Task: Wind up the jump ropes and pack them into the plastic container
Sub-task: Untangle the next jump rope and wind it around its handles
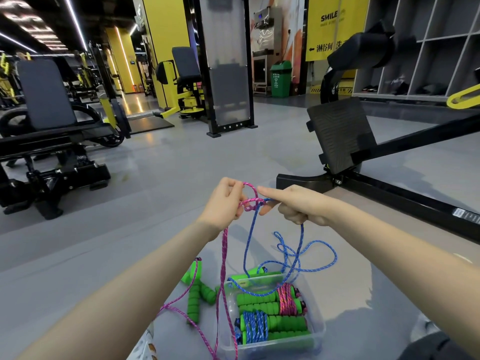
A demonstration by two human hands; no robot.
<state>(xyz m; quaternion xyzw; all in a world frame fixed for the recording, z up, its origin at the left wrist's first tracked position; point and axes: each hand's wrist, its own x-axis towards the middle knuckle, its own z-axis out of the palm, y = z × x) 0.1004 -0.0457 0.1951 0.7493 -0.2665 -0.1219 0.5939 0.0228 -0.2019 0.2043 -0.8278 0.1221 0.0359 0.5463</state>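
Gym floor, plastic container [321, 331] half packed. My left hand [223, 203] pinches the pink rope [224, 255], my right hand [298, 207] grips the blue rope [301, 245]. I reckon untangling this knot [250, 203] comes before winding.

Left hand [225, 203], right hand [298, 207], close together

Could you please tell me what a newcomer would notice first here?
Centre frame, the left hand and right hand hold a pink rope and a blue rope tangled together in mid-air. Below them, a clear plastic container holds two wound ropes, with loose green handles to its left.
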